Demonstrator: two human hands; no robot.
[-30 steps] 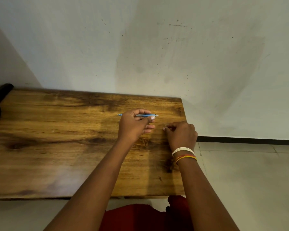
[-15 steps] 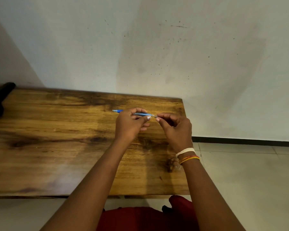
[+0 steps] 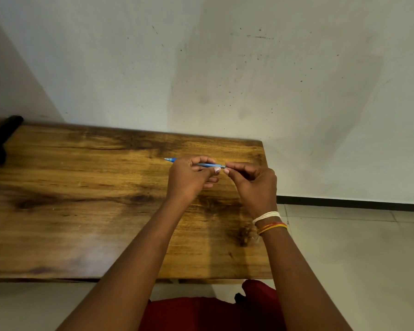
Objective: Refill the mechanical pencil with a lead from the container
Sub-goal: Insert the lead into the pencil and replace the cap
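Lead meeting pencil, held above the far right part of the wooden table point(image 3: 81, 211).

The left hand point(image 3: 189, 177) is closed around the blue mechanical pencil point(image 3: 206, 164), level, tip pointing left. The right hand point(image 3: 253, 182) is pinched shut at the pencil's back end; any lead there is too thin to see. The pencil looks light and stiff; a lead would snap easily, so I'd hold it close to the opening.

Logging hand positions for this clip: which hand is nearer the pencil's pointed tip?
Left. The left hand grips the blue pencil just behind its tip; the right hand pinches at the opposite end.
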